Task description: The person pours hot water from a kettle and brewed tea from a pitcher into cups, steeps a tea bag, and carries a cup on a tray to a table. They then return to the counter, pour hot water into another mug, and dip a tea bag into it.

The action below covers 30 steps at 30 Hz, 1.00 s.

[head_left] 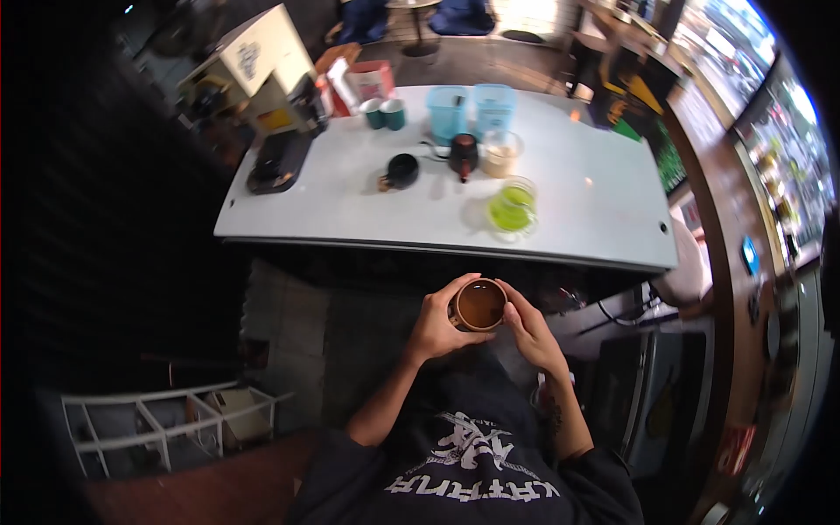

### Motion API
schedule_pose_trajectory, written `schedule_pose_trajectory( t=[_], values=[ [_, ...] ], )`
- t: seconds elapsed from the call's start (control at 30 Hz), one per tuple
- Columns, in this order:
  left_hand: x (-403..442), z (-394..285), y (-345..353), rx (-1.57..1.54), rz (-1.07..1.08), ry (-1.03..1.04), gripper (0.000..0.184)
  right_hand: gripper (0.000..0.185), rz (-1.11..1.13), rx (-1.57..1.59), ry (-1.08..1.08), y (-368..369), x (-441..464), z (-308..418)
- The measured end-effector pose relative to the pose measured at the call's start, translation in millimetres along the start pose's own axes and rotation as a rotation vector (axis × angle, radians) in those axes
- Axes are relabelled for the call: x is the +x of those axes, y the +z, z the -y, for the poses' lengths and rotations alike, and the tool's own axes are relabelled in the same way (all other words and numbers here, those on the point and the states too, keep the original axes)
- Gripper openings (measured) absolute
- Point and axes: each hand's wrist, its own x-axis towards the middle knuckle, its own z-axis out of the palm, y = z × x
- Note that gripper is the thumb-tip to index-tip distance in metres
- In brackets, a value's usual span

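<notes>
A round cup (480,304) of brown liquid is between my two hands, in front of my chest and short of the table's near edge. My left hand (437,320) wraps around its left side, thumb and fingers curved along the wall. On the other side, my right hand (531,331) presses its fingers and thumb against the cup. Seen from above, the cup looks about level, and the liquid's surface shows inside the rim. Beyond it on the table stand a glass jug of green liquid (512,210), a dark kettle (464,154) and a black cup (402,171).
The white table (350,214) spans the view ahead of me. On it are two light-blue containers (447,114), two green cups (393,115), a glass of pale contents (500,156) and a cream machine (262,66). A white rack (166,429) stands low at left.
</notes>
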Motion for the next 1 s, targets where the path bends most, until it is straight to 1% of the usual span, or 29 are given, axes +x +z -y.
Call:
schedule_pose_trajectory(
  t=[0.1,0.17,0.27,0.4,0.47,0.53,0.57,0.6,0.63,0.67,0.7,0.73,0.8,0.87,0.9,1.0],
  values=[
    [-6.2,20.0,-37.5,-0.026,-0.142,-0.073,0.086,0.048,0.117,0.015,-0.009,34.0,44.8,-2.2],
    [-6.9,34.3,-60.9,0.074,-0.244,-0.063,0.086,0.049,0.183,0.029,0.008,55.4,72.6,-4.2],
    [0.4,49.9,-97.1,0.08,-0.317,-0.108,0.086,0.049,0.246,0.036,-0.009,84.6,115.7,-11.4],
    [24.3,81.3,-143.1,0.121,-0.338,-0.114,0.085,0.048,0.266,-0.004,-0.035,112.2,173.4,-30.1],
    [39.2,93.5,-161.1,0.146,-0.362,-0.113,0.084,0.045,0.241,-0.012,-0.021,119.4,197.9,-33.7],
    [54.3,107.2,-181.1,0.161,-0.349,-0.131,0.084,0.043,0.214,0.072,0.088,130.0,223.3,-47.3],
    [63.3,113.8,-191.0,0.158,-0.356,-0.126,0.085,0.036,0.131,0.09,0.066,135.1,233.9,-52.1],
    [69.0,119.9,-197.4,0.148,-0.362,-0.129,0.085,0.036,0.117,0.095,0.079,135.5,242.7,-57.6],
    [76.0,119.0,-205.6,0.165,-0.346,-0.208,0.085,0.033,0.101,0.069,0.116,134.7,250.5,-58.7],
    [79.3,129.6,-212.3,0.16,-0.327,-0.215,0.085,0.029,0.084,0.041,0.148,134.6,258.3,-59.0],
    [82.8,147.5,-218.6,0.124,-0.365,-0.178,0.085,0.023,0.018,0.048,0.088,138.3,263.8,-69.5],
    [88.9,154.7,-225.9,0.087,-0.406,-0.141,0.084,0.023,0.007,0.048,0.095,138.7,271.4,-72.6],
    [92.3,169.0,-239.5,0.052,-0.37,-0.186,0.084,0.022,0.033,0.031,0.149,139.3,274.8,-78.2],
    [101.8,173.1,-252.0,0.127,-0.356,-0.133,0.084,0.021,0.02,0.017,0.168,142.0,278.3,-77.4],
    [103.0,182.4,-255.0,0.074,-0.366,-0.147,0.085,0.02,0.013,0.006,0.174,143.6,281.1,-77.2],
    [110.8,190.9,-266.6,0.074,-0.343,-0.13,0.086,0.019,-0.043,-0.009,0.185,148.8,283.5,-84.2]
  ],
)
